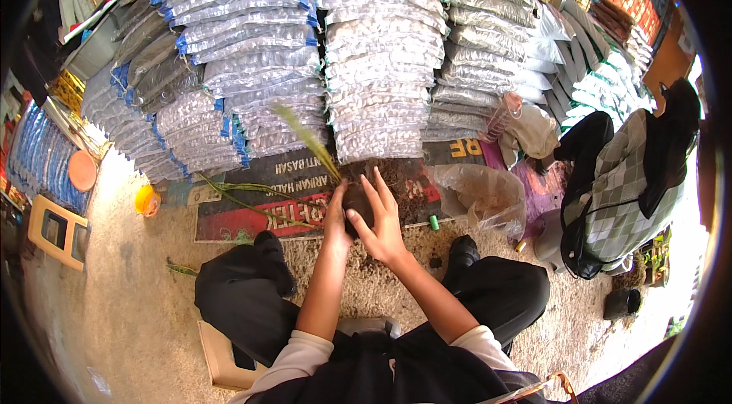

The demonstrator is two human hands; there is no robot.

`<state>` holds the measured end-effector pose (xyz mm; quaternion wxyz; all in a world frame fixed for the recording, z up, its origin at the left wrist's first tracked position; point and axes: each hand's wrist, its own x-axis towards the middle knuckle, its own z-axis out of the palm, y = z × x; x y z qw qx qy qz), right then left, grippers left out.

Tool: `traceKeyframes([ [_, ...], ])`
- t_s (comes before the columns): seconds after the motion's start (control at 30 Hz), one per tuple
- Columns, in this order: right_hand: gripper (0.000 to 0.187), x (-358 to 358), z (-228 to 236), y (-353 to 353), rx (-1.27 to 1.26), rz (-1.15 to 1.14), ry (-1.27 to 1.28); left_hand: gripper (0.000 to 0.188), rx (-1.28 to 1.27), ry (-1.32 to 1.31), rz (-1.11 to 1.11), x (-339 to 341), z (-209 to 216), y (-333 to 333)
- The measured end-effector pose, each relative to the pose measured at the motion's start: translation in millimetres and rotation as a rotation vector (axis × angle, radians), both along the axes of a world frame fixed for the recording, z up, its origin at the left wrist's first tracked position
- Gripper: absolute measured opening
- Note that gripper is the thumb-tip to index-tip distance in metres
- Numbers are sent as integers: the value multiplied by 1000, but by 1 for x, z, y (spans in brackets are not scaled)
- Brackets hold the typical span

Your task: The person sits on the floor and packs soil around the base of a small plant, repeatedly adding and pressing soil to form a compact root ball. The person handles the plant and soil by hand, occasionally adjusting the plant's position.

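Note:
Between my two hands is a dark, rounded potted plant (357, 204); whether its dark body is a black planting bag or a bare root ball I cannot tell. A long green leaf (311, 143), blurred, slants up and left from it. My left hand (336, 218) wraps its left side. Pressed to its right side is my right hand (383, 227), with fingers stretched along it. Under it lies a printed black and red sheet (229, 217) with dark soil (408, 184) at its right part. Long loose leaves (255, 206) lie left of my hands.
Tall stacks of filled clear bags (377, 61) rise ahead. A clear plastic bag (484, 198) and a small green cylinder (435, 222) lie right of the soil. Another person (625, 183) sits at the right. Leftward are an orange cup (147, 200) and a tan stool (57, 232).

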<state>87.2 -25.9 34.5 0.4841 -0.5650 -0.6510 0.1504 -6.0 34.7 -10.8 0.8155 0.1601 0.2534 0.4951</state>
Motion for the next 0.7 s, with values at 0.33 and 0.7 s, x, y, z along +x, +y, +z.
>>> traceKeyframes([
  [0.33, 54, -2, 8, 2, 171, 7, 452, 44, 260, 50, 264, 24, 15, -13],
  [0.7, 54, 4, 33, -7, 208, -4, -215, 47, 175, -403, -40, 10, 16, -11],
])
